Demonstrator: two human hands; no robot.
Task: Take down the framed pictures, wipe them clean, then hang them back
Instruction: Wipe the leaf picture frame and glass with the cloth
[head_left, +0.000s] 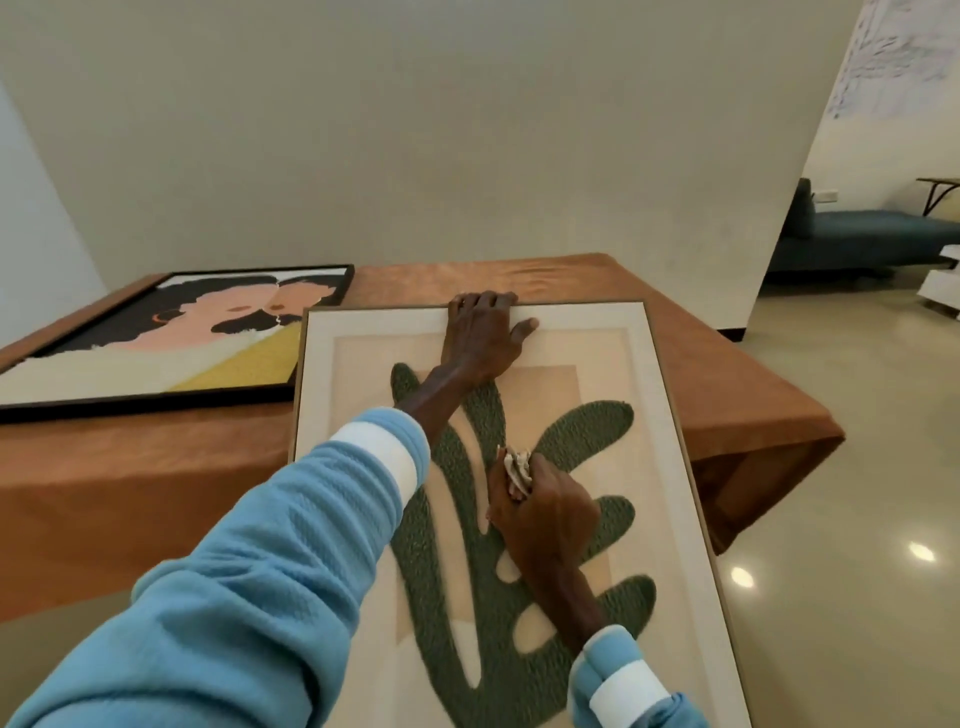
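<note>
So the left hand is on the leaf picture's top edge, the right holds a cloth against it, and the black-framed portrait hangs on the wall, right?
Not quite. In the head view the black-framed portrait lies flat on the table, left of the leaf picture, not on the wall. The rest stands: left hand on the top edge, right hand gripping the cloth against it.
</note>
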